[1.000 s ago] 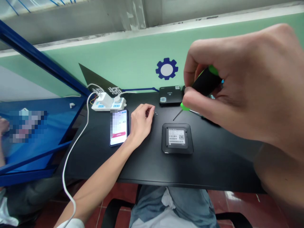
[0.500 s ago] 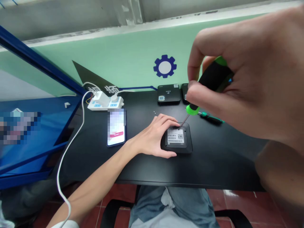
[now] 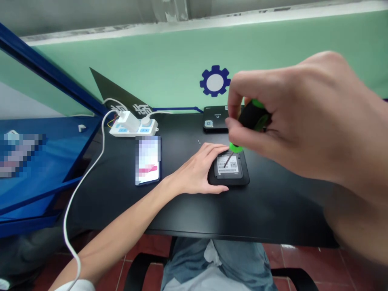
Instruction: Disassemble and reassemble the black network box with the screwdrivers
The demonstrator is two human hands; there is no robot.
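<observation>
A small square black electronic box [image 3: 245, 176] lies label side up on the dark table. My left hand [image 3: 197, 171] is wrapped round its left side, fingers at the far edge and thumb at the near edge. Closed in my right hand [image 3: 297, 117] is a black and green screwdriver [image 3: 253, 115], pointing down and to the left. Its tip appears over the white label [image 3: 223, 161]; whether it touches the surface I cannot tell. Two or so tiny screws [image 3: 199, 142] lie beyond my left hand.
Another black box [image 3: 214, 121] stands against the green partition [image 3: 169, 72]. To the left are a phone [image 3: 147, 169] and a white power strip [image 3: 133, 130] with plugs. A white cable [image 3: 74, 194] crosses my left forearm. The table's front edge [image 3: 212, 235] is near my lap.
My right hand and the screwdriver have moved left and lower in view. The tip has shifted from the box's far edge to over the label. My left hand keeps its hold.
</observation>
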